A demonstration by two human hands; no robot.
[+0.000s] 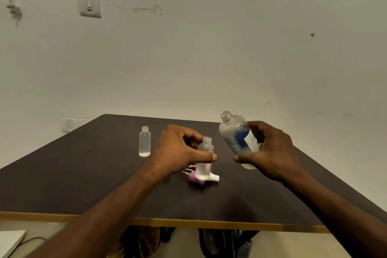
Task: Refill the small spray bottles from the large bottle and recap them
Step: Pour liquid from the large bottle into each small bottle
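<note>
**Both bottles in hand, caps off**

While the left hand (180, 148) pinches a small spray bottle (204, 158) between thumb and fingers, holding it upright just above the dark table (83, 174), the right hand (270, 151) is wrapped around the large bottle (237, 136), which is tilted with its open neck leaning toward the small one. Spray caps (199, 178), pink and white, lie on the table right under the held bottle. A second small bottle (144, 141) stands uncapped off to the left, well apart from the hands, with a little liquid at the bottom

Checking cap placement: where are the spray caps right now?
In the head view the spray caps lie on the table, center, just behind the small bottle the left hand holds.
</note>
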